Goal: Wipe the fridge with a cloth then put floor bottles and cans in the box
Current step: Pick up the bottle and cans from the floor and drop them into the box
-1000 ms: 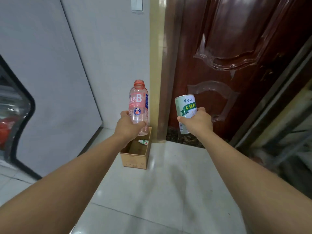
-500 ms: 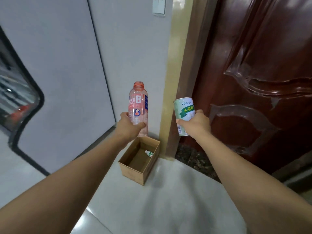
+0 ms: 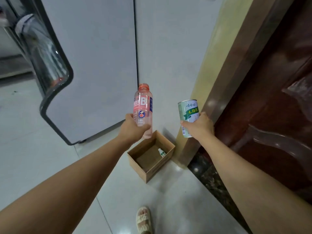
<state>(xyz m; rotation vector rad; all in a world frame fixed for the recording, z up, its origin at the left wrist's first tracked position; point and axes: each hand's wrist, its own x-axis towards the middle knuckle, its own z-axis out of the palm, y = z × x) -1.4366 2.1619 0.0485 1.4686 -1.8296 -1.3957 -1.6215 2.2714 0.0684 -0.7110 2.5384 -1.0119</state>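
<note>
Left hand (image 3: 133, 128) gripping pink uncapped bottle (image 3: 143, 109) (seemingly empty), right hand (image 3: 199, 126) gripping green-labelled can (image 3: 188, 115)

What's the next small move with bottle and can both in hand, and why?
Probably lower the left hand so the pink bottle goes down into the cardboard box. That hand is already almost over the open box, which holds only a small white bottle, so there is room. The right hand holds the green can off to the box's side; it can follow.
</note>
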